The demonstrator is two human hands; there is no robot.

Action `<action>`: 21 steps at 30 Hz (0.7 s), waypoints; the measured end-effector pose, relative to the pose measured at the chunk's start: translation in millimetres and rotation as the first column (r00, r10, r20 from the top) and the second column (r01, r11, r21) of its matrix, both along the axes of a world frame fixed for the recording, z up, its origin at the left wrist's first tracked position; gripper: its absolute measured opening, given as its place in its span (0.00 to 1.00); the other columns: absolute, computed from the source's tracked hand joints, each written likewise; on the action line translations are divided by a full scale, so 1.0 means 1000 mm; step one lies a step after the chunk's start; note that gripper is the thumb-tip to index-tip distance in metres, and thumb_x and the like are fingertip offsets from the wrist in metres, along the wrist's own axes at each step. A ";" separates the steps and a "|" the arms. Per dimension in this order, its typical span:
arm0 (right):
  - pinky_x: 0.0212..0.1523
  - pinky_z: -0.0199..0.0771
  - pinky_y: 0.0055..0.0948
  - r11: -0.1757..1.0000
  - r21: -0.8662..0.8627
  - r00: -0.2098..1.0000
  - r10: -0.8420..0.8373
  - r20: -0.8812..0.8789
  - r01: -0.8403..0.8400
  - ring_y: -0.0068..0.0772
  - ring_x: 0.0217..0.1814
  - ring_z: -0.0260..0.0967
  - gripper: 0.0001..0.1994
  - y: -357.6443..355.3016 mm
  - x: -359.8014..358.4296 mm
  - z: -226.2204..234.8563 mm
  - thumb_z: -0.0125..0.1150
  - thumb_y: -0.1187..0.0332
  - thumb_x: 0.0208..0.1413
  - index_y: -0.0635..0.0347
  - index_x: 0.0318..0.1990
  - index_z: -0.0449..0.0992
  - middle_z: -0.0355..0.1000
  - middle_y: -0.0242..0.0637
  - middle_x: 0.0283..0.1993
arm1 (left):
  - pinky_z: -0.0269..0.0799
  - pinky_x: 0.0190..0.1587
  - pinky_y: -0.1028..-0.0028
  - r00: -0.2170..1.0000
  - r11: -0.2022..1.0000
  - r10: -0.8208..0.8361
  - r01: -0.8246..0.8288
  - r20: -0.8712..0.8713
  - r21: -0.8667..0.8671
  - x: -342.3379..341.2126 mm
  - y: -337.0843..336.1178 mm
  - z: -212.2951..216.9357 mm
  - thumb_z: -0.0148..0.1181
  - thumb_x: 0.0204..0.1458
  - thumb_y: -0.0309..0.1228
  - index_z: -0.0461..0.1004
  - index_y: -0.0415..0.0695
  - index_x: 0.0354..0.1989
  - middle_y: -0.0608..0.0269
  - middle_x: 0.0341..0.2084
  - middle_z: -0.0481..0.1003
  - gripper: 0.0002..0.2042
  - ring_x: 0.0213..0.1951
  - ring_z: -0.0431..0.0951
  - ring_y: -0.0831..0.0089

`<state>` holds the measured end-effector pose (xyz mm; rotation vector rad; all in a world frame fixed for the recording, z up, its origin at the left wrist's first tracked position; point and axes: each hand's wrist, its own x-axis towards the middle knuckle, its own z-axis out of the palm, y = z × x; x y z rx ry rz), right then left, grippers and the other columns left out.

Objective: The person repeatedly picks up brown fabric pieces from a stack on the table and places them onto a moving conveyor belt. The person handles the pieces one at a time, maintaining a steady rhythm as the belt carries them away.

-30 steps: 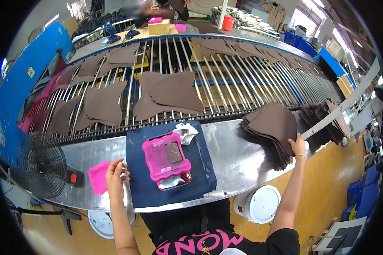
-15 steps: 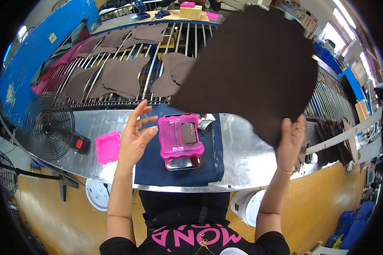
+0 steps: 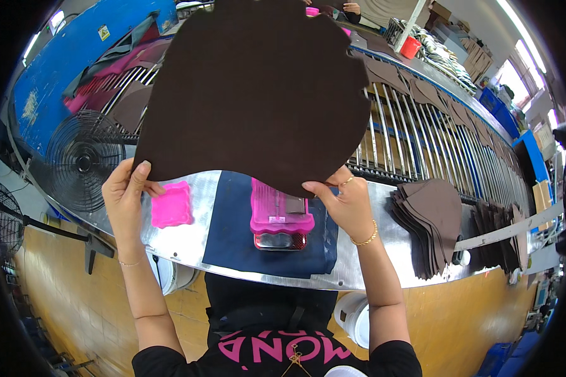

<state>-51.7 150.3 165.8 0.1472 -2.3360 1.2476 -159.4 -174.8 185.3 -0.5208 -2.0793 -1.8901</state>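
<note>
A large dark brown cut piece of sheet material [image 3: 251,94] is held up in front of me, its near edge stretched between both hands. My left hand [image 3: 127,188] pinches its near left corner between thumb and fingers. At the near right corner, my right hand [image 3: 344,198] grips it with the thumb on top. Beneath the piece, a pink tray [image 3: 282,221] stands on a dark blue cloth [image 3: 229,242], partly covered by it. To the left, close to my left hand, lies a smaller pink tray [image 3: 172,205].
A stack of brown pieces [image 3: 431,220] hangs at the table's right edge. Behind the metal table [image 3: 371,251] runs a rack of metal rods [image 3: 415,125] carrying more pieces. A black fan [image 3: 85,160] stands at left. A white bucket [image 3: 353,317] sits below. Another person's hand [image 3: 352,8] shows far off.
The brown piece has moved left to the centre. My left hand, empty and open before, has taken hold of its left corner. My view has turned rightward, showing the stack more fully.
</note>
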 end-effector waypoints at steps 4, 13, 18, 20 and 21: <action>0.26 0.70 0.27 0.998 0.066 0.997 -0.018 -0.068 0.022 0.36 0.23 0.73 0.08 -0.012 -0.013 -0.008 0.67 0.68 0.48 0.58 0.37 0.81 0.76 0.41 0.27 | 0.69 0.25 0.83 0.994 0.994 0.104 -0.104 -0.024 -0.022 0.005 -0.008 0.009 0.60 0.55 0.31 0.77 0.36 0.36 0.63 0.18 0.75 0.09 0.21 0.75 0.80; 0.24 0.67 0.30 0.984 0.146 0.991 -0.093 -0.095 0.107 0.39 0.21 0.70 0.07 0.011 0.001 -0.026 0.68 0.71 0.46 0.57 0.35 0.81 0.74 0.43 0.24 | 0.69 0.22 0.82 0.989 0.994 -0.077 0.085 0.125 -0.064 0.007 0.002 -0.020 0.58 0.56 0.26 0.75 0.33 0.36 0.64 0.20 0.75 0.07 0.18 0.74 0.80; 0.26 0.69 0.31 0.966 0.168 0.979 -0.202 0.007 0.198 0.43 0.24 0.72 0.04 0.046 0.038 -0.044 0.66 0.73 0.48 0.59 0.33 0.80 0.75 0.45 0.26 | 0.67 0.21 0.81 0.911 0.933 -0.209 0.295 0.356 -0.208 0.014 0.037 -0.021 0.57 0.53 0.20 0.74 0.32 0.33 0.62 0.20 0.74 0.03 0.17 0.73 0.81; 0.27 0.69 0.30 0.949 0.194 0.961 -0.268 0.072 0.250 0.45 0.26 0.73 0.04 0.054 0.053 -0.052 0.65 0.73 0.48 0.61 0.32 0.80 0.75 0.45 0.27 | 0.66 0.20 0.79 0.933 0.893 -0.250 0.326 0.259 -0.312 0.015 0.052 -0.025 0.58 0.51 0.19 0.75 0.32 0.31 0.61 0.20 0.73 0.02 0.17 0.73 0.78; 0.28 0.69 0.30 0.940 0.191 0.947 -0.305 0.097 0.283 0.46 0.27 0.73 0.04 0.059 0.062 -0.057 0.65 0.74 0.48 0.62 0.32 0.80 0.75 0.45 0.27 | 0.66 0.20 0.78 0.935 0.869 -0.287 0.346 0.208 -0.353 0.015 0.060 -0.025 0.58 0.51 0.19 0.75 0.32 0.31 0.61 0.20 0.72 0.02 0.17 0.73 0.78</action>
